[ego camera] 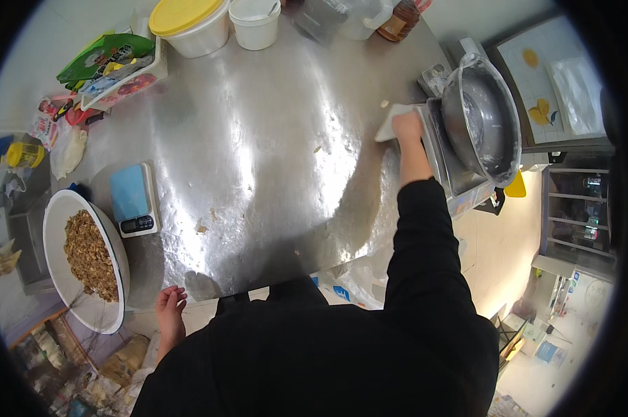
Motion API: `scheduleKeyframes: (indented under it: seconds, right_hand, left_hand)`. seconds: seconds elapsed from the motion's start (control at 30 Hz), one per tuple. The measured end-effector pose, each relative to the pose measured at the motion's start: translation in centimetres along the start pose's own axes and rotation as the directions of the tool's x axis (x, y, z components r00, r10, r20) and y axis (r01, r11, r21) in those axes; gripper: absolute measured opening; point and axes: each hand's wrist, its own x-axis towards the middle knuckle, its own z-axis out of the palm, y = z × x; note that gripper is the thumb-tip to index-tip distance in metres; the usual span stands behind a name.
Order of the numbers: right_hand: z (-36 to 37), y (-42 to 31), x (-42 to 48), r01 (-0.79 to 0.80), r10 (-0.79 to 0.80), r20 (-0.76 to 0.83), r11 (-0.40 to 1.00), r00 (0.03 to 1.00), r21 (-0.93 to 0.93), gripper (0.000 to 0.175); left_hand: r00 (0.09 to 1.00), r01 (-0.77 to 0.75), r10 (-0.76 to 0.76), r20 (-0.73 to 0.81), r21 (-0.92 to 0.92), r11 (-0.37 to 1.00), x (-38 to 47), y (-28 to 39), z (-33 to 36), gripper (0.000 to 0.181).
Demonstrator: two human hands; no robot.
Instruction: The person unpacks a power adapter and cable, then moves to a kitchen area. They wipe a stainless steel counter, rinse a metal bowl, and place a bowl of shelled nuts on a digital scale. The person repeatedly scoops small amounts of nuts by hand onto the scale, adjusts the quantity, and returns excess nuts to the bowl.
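Observation:
My right hand [408, 126] is closed on a white cloth [389, 123], which lies on the stainless steel table [277, 156] at its right part. Close beside that hand stand a metal tray [439, 151] and a large metal bowl [486, 120], tilted and smeared with white inside. Near the front left edge of the table, my left hand [172, 310] holds nothing, its fingers loosely curled and partly apart. A white basin [98, 318] with a brown crumbly mixture [89, 255] stands left of it. Small crumbs [201, 228] dot the wet, shiny tabletop.
A blue-topped kitchen scale [131, 195] stands right of the basin. Along the back are a white basket [160, 65] of packets, a yellow-lidded tub [197, 39], a smaller white tub [255, 28] and a bottle of brown liquid [400, 22]. A sink [30, 224] lies far left.

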Motion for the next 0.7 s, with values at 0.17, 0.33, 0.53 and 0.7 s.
scheduleKeyframes:
  seconds: [0.17, 0.33, 0.53, 0.7]
  right_hand:
    - [1.1, -0.3, 0.9, 0.077, -0.075, -0.021, 0.992, 0.997, 0.096, 0.032]
    - [1.9, -1.7, 1.2, 0.325, -0.307, 0.132, 0.935, 0.942, -0.142, 0.029]
    - [1.5, -1.4, -0.6, 0.093, -0.095, -0.068, 0.995, 0.993, -0.034, 0.034]
    - [-0.8, -0.2, 2.7, 0.218, -0.219, -0.179, 0.976, 0.959, -0.03, 0.031]
  left_hand:
    - [0.998, 0.005, -0.005, 0.059, 0.002, 1.0, 0.6, -1.1, 0.4, 0.015]
    - [0.997, 0.001, 0.001, 0.082, -0.026, 1.0, 0.5, -0.8, 1.9, 0.015]
    - [0.993, -0.071, 0.072, 0.095, -0.01, 0.997, 0.5, -0.3, 1.9, 0.015]
    - [0.998, -0.023, 0.02, 0.053, 0.039, 0.999, 0.6, -0.3, 1.7, 0.015]
